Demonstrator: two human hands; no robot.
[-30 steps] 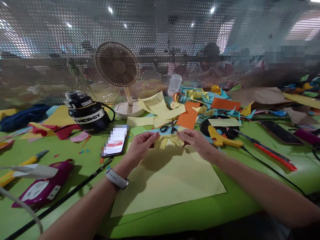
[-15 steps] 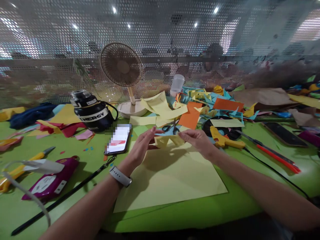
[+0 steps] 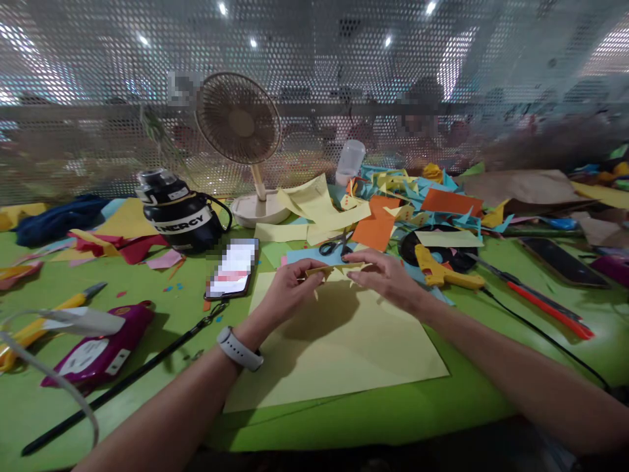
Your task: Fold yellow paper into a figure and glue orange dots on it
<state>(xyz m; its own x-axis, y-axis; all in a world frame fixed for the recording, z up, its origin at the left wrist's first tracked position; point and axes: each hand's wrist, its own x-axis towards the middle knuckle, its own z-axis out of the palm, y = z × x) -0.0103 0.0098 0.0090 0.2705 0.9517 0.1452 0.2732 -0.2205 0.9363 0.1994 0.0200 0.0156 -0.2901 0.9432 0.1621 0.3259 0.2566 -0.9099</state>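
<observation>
Between both hands is a small piece of yellow paper (image 3: 337,270), folded or cut into points. My left hand (image 3: 295,288) pinches its left end between thumb and fingers, with a white band on the wrist. My right hand (image 3: 386,278) has thumb and forefinger at the paper's right end. Below them lies a large yellow sheet (image 3: 354,347), shaded by the hands. Just beyond the hands, dark-handled scissors (image 3: 337,247) rest on light blue paper (image 3: 307,257).
A yellow glue gun (image 3: 445,272) and a red cutter (image 3: 550,309) lie to the right. Left are a lit phone (image 3: 233,269), a black bottle (image 3: 184,219) and a purple pouch (image 3: 101,347). A fan (image 3: 239,121) and heaped paper scraps (image 3: 407,187) stand behind.
My left hand has changed from extended fingers to a pinch on the small yellow paper's left end. The paper is now more covered by my fingers.
</observation>
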